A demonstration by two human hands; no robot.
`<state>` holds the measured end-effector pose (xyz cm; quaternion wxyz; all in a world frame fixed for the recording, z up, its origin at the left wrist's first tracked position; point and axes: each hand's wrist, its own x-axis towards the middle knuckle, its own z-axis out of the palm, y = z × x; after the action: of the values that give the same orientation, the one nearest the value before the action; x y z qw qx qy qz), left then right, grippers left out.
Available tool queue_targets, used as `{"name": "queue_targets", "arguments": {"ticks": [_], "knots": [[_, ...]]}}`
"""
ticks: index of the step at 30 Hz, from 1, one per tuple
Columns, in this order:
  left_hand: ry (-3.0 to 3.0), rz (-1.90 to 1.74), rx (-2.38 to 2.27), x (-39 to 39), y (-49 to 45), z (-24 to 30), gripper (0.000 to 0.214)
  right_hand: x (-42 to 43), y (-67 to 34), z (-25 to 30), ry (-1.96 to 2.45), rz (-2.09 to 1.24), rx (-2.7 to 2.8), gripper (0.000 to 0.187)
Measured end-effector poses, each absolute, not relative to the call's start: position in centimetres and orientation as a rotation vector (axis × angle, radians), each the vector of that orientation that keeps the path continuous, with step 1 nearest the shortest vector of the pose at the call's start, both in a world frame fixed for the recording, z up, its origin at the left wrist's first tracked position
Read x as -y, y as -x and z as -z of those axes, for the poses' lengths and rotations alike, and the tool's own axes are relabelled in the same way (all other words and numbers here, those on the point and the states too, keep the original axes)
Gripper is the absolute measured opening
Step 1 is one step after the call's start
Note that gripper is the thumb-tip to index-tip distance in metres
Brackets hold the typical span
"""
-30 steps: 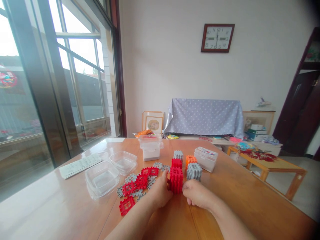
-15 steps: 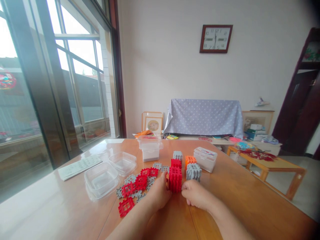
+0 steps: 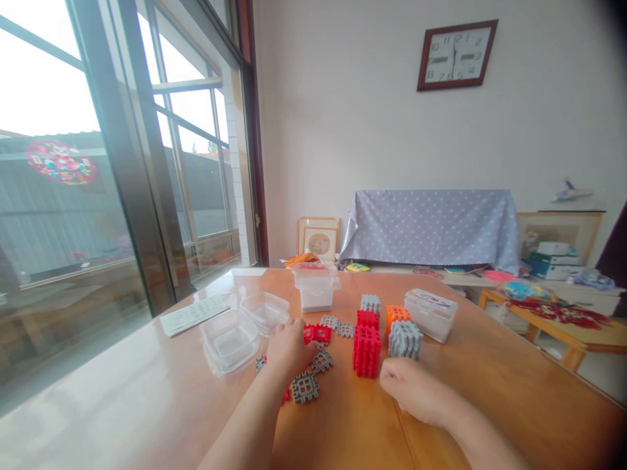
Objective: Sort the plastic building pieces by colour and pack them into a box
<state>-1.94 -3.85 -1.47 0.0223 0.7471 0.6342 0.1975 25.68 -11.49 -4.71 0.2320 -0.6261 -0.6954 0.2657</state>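
Observation:
A tall red block stack (image 3: 366,350) stands on the wooden table (image 3: 470,391). My left hand (image 3: 289,349) lies over the loose red and grey waffle pieces (image 3: 313,372) to the left of the stack, fingers curled down on them; what it grips is hidden. My right hand (image 3: 416,391) rests on the table just right of the stack, fingers curled, apart from it. Behind stand a grey cube (image 3: 405,339), an orange cube (image 3: 397,315), a small red cube (image 3: 367,318) and a small grey cube (image 3: 371,303).
Two clear plastic tubs (image 3: 230,339) and a paper sheet (image 3: 194,314) lie left. A white lidded tub (image 3: 316,287) and a lidded box (image 3: 431,314) stand farther back. A window wall runs along the left; a low side table (image 3: 578,326) stands right.
My left hand left the red stack and moved left onto the loose pieces. My right hand drew back from the stack. The camera view swung left.

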Motion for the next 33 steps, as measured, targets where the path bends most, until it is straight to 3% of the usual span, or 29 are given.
{"name": "queue_targets", "arguments": {"ticks": [6,12,17,22,33], "knots": [[-2.265,-0.460,-2.007,2.9,3.1,2.8,0.026,11.4,-25.6,4.9,1.716,-0.687,1.938,0.016],[-2.195,-0.729,-1.983,2.3,3.5,2.7,0.023,11.3,-25.6,5.0,1.724,-0.698,1.938,0.016],[-1.648,-1.155,-1.424,3.0,1.9,1.4,0.018,11.2,-26.1,4.8,1.705,-0.664,1.952,0.017],[-0.872,-1.093,-0.682,4.7,-0.6,-0.1,0.018,12.3,-25.0,2.4,1.530,-0.621,1.943,0.022],[-0.632,-0.939,-0.535,7.2,-3.4,-0.5,0.011,13.4,-21.2,1.3,1.297,-0.310,1.754,0.018]]}}
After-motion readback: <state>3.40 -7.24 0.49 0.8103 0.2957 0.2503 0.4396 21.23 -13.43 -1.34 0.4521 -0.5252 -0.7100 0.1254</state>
